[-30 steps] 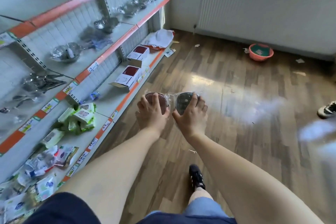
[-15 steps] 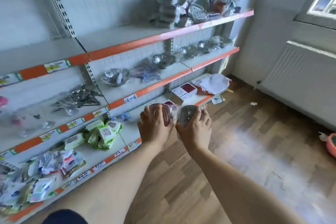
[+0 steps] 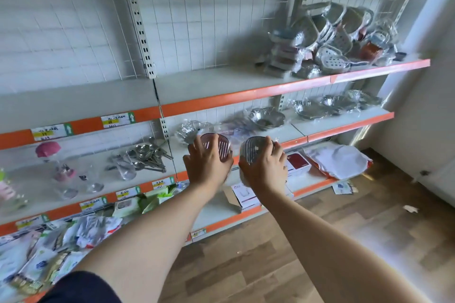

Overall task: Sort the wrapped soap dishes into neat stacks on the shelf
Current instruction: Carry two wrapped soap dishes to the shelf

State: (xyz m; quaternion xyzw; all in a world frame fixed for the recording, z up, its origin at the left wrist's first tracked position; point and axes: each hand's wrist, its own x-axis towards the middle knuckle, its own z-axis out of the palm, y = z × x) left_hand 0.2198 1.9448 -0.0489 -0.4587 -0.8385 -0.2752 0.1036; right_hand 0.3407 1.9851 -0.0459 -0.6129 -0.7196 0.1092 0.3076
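Note:
My left hand (image 3: 205, 165) grips a plastic-wrapped pinkish soap dish (image 3: 220, 146), held upright in front of the shelves. My right hand (image 3: 264, 167) grips a wrapped grey soap dish (image 3: 256, 149) beside it. Both dishes are side by side in the air, a little apart, at the height of the lower middle shelf. A loose pile of wrapped soap dishes (image 3: 330, 42) lies at the right end of the upper shelf (image 3: 221, 83), some stacked, some leaning against the back grid. The left and middle of that shelf are bare.
The shelf below holds wrapped metal bowls (image 3: 266, 117), spoons (image 3: 145, 155) and glassware (image 3: 125, 171). Lower shelves carry red-and-white boxes (image 3: 298, 162), a white cloth bag (image 3: 339, 160) and packets (image 3: 61, 241). Wooden floor (image 3: 320, 241) lies to the right, with paper scraps.
My view has swung up from the floor to the shelving. Both hands have risen with the two dishes, from the bottom shelf's level toward the middle shelves.

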